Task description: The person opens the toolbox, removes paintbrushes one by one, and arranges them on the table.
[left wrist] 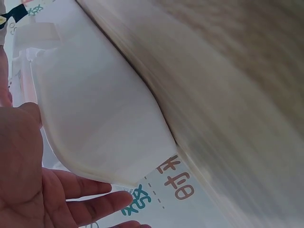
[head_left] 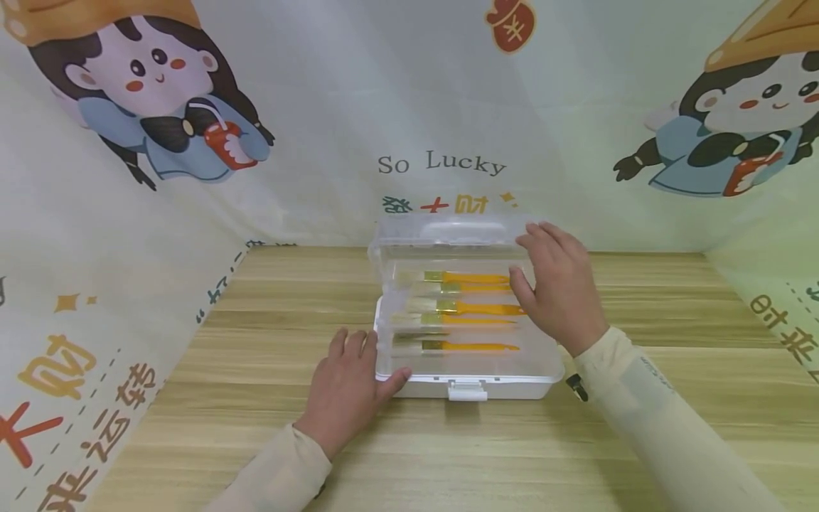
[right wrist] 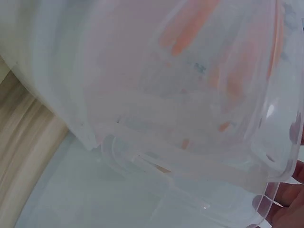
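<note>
A white box [head_left: 409,389] with a clear lid [head_left: 461,229] sits on the wooden table [head_left: 288,306], near its back edge, the latch [head_left: 467,392] facing the person. The lid stands raised at the back. Inside lie several paintbrushes [head_left: 488,309] with orange handles, side by side, bristles to the left.

The left hand [head_left: 348,387] is at the box's front left corner, thumb at the rim, fingers straight along the outside rather than clenched. The right hand [head_left: 563,288] is at the right end of the lid, fingertips on its edge and thumb apart from them; through the hazy plastic I cannot tell whether it grasps the lid or merely touches it. Behind, a printed cloth [head_left: 333,85] reads "So Lucky".
</note>
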Tool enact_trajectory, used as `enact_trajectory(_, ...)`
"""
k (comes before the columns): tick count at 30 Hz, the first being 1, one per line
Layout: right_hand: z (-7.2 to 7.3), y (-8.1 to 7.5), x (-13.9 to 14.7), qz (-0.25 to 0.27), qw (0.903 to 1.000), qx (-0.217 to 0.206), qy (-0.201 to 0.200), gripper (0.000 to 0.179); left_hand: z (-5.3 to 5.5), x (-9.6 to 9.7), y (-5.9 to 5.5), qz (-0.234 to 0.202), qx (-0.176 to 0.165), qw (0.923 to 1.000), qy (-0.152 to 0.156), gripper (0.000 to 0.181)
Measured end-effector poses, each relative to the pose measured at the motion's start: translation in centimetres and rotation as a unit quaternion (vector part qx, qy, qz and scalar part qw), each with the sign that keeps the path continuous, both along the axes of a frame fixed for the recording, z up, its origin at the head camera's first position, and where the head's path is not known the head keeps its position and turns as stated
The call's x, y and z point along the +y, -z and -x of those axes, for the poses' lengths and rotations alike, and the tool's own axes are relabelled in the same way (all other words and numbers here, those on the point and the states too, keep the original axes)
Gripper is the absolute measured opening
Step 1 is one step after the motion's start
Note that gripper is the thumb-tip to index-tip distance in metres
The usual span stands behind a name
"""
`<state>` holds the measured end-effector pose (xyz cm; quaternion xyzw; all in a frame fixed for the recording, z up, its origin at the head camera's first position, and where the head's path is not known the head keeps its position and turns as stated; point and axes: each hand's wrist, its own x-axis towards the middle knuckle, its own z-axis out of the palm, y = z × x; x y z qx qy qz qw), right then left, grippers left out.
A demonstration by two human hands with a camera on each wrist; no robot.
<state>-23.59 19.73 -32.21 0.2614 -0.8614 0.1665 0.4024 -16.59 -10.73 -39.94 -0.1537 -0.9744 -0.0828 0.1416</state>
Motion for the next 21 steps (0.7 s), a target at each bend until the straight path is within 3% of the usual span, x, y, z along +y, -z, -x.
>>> enact_trajectory(6, 0.20, 0.21, -0.35, -0.004, 0.9981, -0.059, 0.015, 0.036, -0.03, -0.11, 0.02, 0.002, 0.001, 1.0000, 0.002, 0.081)
enact_trajectory(13, 0.34, 0.21, -0.27, -0.034, 0.9942, -0.098, 0.028, 0.047, 0.01, -0.09, 0.02, 0.006, -0.006, 1.0000, -0.001, 0.083)
enact_trajectory(21, 0.61, -0.01, -0.42, -0.048, 0.9835, -0.169, 0.041, 0.064, 0.00, -0.02, 0.04, 0.002, -0.004, 0.9999, 0.009, 0.082)
